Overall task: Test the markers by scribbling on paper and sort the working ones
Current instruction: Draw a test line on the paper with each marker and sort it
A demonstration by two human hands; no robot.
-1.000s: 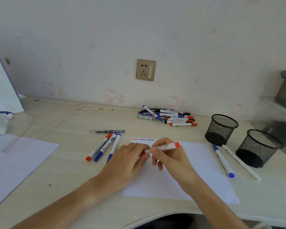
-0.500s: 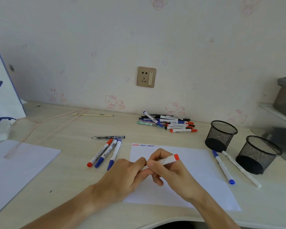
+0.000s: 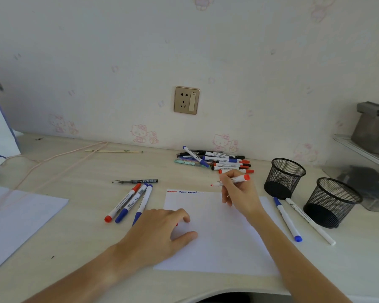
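Our right hand (image 3: 239, 193) grips the uncapped red marker (image 3: 231, 181) at twelve o'clock of the paper (image 3: 219, 243), while our left hand (image 3: 160, 232) pinches its red cap (image 3: 176, 225).

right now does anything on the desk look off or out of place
Nothing is spilled or broken. Two oddities: both mesh cups look empty, with two markers lying beside them, and the fourth scribble on the paper is very faint.

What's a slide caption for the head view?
Right hand poises an uncapped red marker above the scribbled paper; left hand rests on it.
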